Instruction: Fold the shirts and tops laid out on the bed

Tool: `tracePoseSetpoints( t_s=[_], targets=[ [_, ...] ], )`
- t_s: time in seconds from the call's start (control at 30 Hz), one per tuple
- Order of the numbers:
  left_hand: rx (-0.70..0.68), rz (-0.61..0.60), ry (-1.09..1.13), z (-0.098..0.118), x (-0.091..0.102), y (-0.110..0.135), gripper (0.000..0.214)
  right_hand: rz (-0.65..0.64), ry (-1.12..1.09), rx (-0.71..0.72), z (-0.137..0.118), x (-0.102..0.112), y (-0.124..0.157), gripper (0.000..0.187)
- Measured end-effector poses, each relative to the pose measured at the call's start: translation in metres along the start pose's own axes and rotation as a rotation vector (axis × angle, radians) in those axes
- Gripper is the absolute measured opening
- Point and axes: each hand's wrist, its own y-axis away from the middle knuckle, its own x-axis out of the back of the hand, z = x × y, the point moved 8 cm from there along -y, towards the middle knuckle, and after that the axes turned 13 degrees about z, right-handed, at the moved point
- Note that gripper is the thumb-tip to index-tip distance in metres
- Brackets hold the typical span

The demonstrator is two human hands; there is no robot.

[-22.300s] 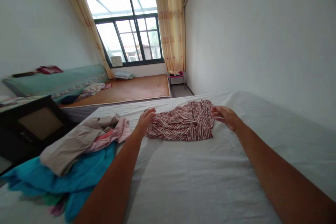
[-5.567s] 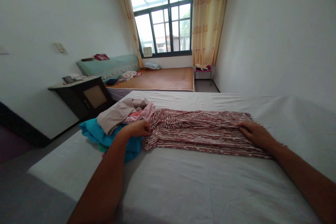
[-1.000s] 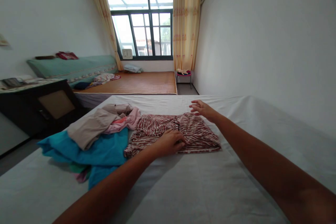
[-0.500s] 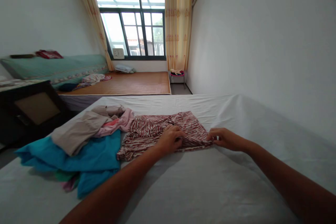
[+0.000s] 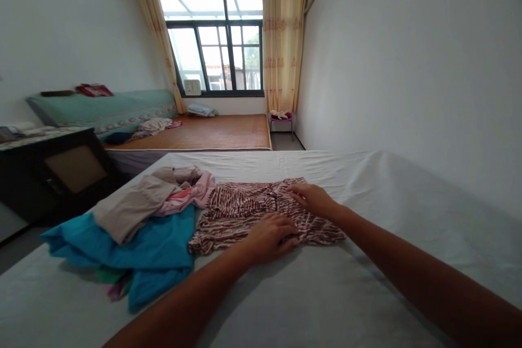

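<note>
A red-brown and white patterned garment (image 5: 236,201) lies spread on the white sheet (image 5: 326,299); whether it is a top or a dress I cannot tell. My left hand (image 5: 272,236) rests on its near edge, fingers stretched out and lying on the cloth. Over the garment's far right part is my right hand (image 5: 312,198), its fingers extended and apart, the tips at the fabric. Left of the garment, and touching it, is a loose heap with a beige garment (image 5: 130,201), a pink garment (image 5: 199,190) and a blue garment (image 5: 163,239).
A dark cabinet (image 5: 73,168) stands at the left beside the bed. Beyond is another bed with a brown mat (image 5: 228,130) and a green padded headboard (image 5: 110,109). A small stool (image 5: 281,118) sits near the curtain (image 5: 283,38). A white wall (image 5: 408,65) runs along the right.
My right hand has let go of the garment's near right corner and moved left and away from me over it. That corner now lies flatter. My left hand has flattened out near the front edge.
</note>
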Motion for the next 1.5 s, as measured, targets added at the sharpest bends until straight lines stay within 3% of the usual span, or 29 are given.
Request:
tracePoseSetpoints(
  t_s=[0.13,0.3,0.4,0.57,0.7,0.8,0.9,1.0,1.17,1.33,1.5],
  targets=[
    [-0.035,-0.048,-0.053,0.007,-0.006,0.011,0.041,-0.068,0.147,-0.188,0.020,-0.043,-0.033,0.044],
    [-0.043,-0.033,-0.148,-0.005,-0.004,0.014,0.034,-0.054,0.099,-0.250,0.040,-0.067,-0.053,0.027],
    [-0.011,0.026,-0.192,-0.017,0.003,0.010,0.031,0.008,0.091,-0.279,0.043,-0.065,-0.055,0.032],
    [0.041,0.012,-0.165,-0.026,0.009,0.009,0.029,-0.055,-0.088,-0.266,0.043,-0.054,-0.044,0.033],
    [0.089,0.006,-0.119,-0.027,0.010,0.010,0.042,0.009,0.078,-0.393,0.083,-0.015,-0.021,0.034],
    [0.083,0.006,-0.104,-0.025,0.007,0.009,0.040,-0.039,0.251,-0.453,0.109,-0.001,0.008,0.035],
    [0.074,0.010,-0.110,-0.024,0.002,0.009,0.035,-0.015,0.243,-0.510,0.114,-0.002,0.033,0.040],
    [0.066,0.010,-0.112,-0.023,-0.002,0.009,0.033,0.053,0.061,-0.627,0.106,-0.008,0.047,0.045],
    [0.062,0.002,-0.106,-0.022,-0.002,0.010,0.033,-0.106,-0.321,-0.754,0.086,-0.030,0.049,0.041],
    [0.064,0.004,-0.123,-0.022,-0.001,0.011,0.031,0.008,0.068,-0.573,0.082,-0.017,0.031,0.029],
    [0.057,0.004,-0.132,-0.023,0.000,0.011,0.030,0.009,0.088,-0.689,0.088,-0.022,0.032,0.037]
  ],
)
